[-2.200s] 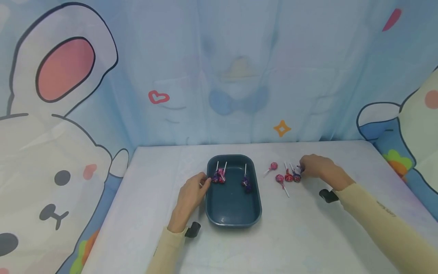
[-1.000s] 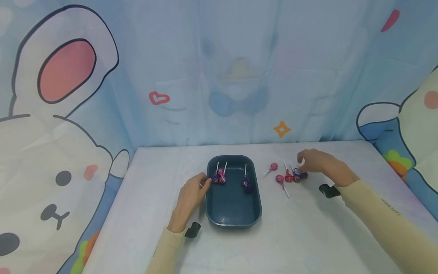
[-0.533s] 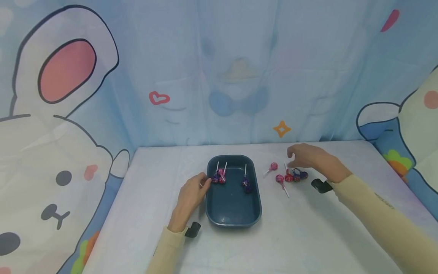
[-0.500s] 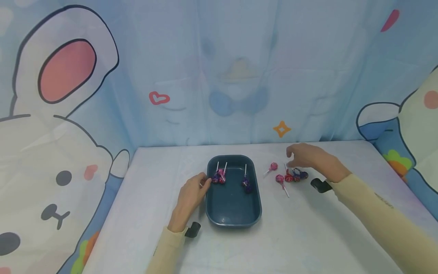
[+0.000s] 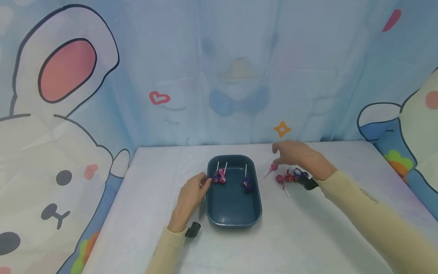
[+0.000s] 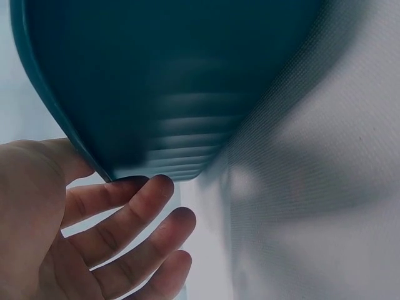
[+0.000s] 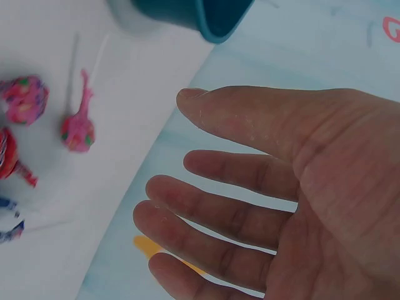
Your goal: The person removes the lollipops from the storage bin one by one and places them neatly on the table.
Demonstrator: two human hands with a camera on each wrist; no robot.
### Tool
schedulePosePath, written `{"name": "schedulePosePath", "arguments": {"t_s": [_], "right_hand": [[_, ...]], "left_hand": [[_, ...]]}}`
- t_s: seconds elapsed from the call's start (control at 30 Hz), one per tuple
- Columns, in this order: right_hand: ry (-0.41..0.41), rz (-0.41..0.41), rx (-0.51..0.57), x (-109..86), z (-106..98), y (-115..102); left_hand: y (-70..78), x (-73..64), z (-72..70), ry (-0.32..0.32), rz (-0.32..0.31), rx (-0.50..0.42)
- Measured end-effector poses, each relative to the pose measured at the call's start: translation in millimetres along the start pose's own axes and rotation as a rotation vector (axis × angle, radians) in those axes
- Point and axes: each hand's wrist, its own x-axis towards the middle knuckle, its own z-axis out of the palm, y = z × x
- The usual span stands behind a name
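Note:
My left hand (image 5: 191, 193) pinches the left rim of a dark teal plastic bin (image 5: 234, 213) between thumb and index finger; its other fingers extend loosely along the outside wall, as the left wrist view shows. Inside the bin lie several wrapped lollipops: purple and pink ones (image 5: 221, 176) at the left, dark purple ones (image 5: 246, 184) at the right. My right hand (image 5: 295, 152) hovers with parted fingers and nothing in it, just over a pink lollipop (image 5: 274, 166). In the right wrist view that pink lollipop (image 7: 79, 132) sits clear of the fingers.
Another pink lollipop (image 5: 280, 179), a red one (image 5: 289, 176) and blue-purple ones (image 5: 297, 173) lie on the white table (image 5: 164, 163) right of the bin, partly under the right hand and its wrist camera (image 5: 309, 183). A blue cartoon curtain (image 5: 178, 68) hangs behind the table.
My right hand let go of a purple lollipop beside the others at the right, then moved left across the row to above the pink lollipop. The left hand and bin stayed put.

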Motion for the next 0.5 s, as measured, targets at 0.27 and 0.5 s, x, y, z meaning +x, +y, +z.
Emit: {"name": "schedulePosePath", "arguments": {"t_s": [0.27, 0.5], "right_hand": [[-0.007, -0.028, 0.011, 4.0, -5, -21], [-0.024, -0.023, 0.006, 8.2, -4, -38]], "left_hand": [[0.5, -0.5, -0.1, 0.002, -0.005, -0.006], [0.7, -1.1, -1.1, -0.001, -0.009, -0.013]]}}
